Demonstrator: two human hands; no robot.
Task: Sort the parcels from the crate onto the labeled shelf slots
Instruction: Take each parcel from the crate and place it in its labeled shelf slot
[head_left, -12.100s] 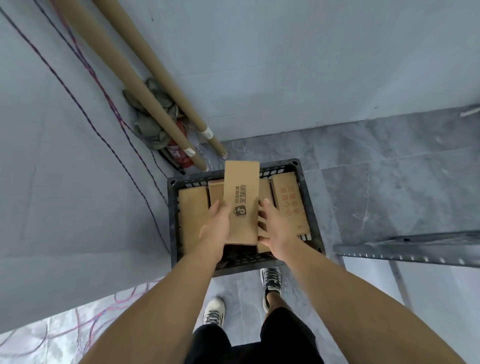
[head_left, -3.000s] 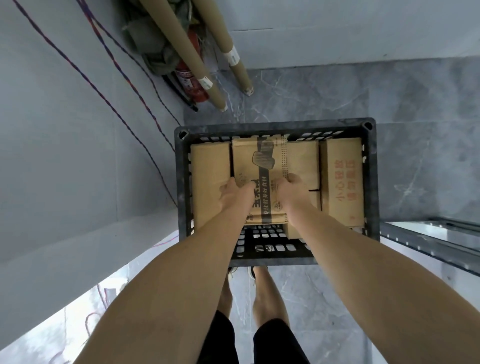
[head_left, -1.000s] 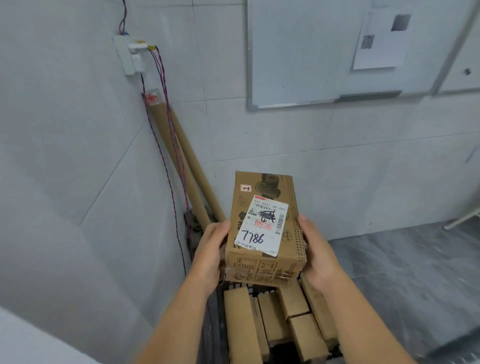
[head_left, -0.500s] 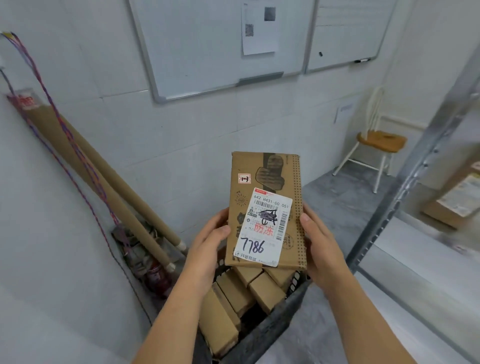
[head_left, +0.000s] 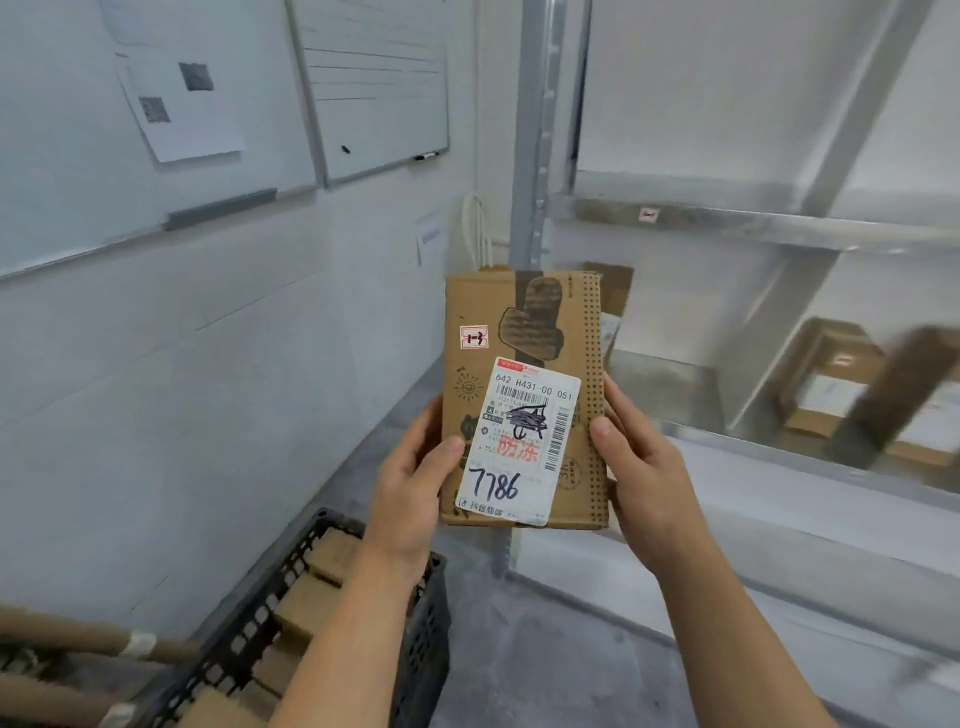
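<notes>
I held a flat brown cardboard parcel (head_left: 522, 400) upright between my left hand (head_left: 410, 499) and right hand (head_left: 641, 478); a grey metal shelf (head_left: 727, 223) stood behind.

Brown parcel (head_left: 524, 332), white label (head_left: 519, 441); black crate (head_left: 421, 639)

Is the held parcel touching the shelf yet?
Apart. In the head view the parcel, gripped by left hand and right hand, is raised, short of the shelf.

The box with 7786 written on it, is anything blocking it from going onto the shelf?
Nothing visible does. Both the left hand and right hand hold the box up in open air before the shelf. Other parcels already lie farther right, with bare shelf beside them.
</notes>
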